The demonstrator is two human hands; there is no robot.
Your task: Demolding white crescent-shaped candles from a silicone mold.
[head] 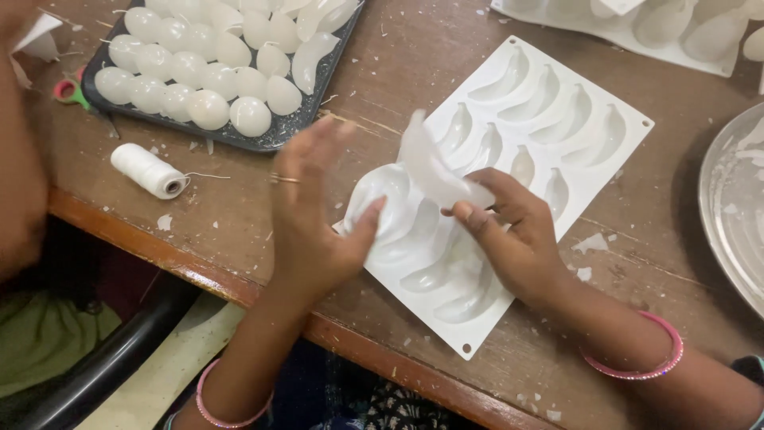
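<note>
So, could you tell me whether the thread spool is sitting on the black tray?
No, the spool lies on the table, just below the tray.

mould [613,127] on table [398,72], tray [270,137] behind left, thread spool [147,170] before tray

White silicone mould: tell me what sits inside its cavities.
The far cavities of the white silicone mould look empty. The near ones hold pale crescent casts; the right hand lifts a crescent piece. Both hands cover some middle cavities.

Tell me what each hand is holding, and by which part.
The right hand pinches a white crescent-shaped casting at its lower end. The left hand holds nothing; its thumb presses on the white mould.
</note>
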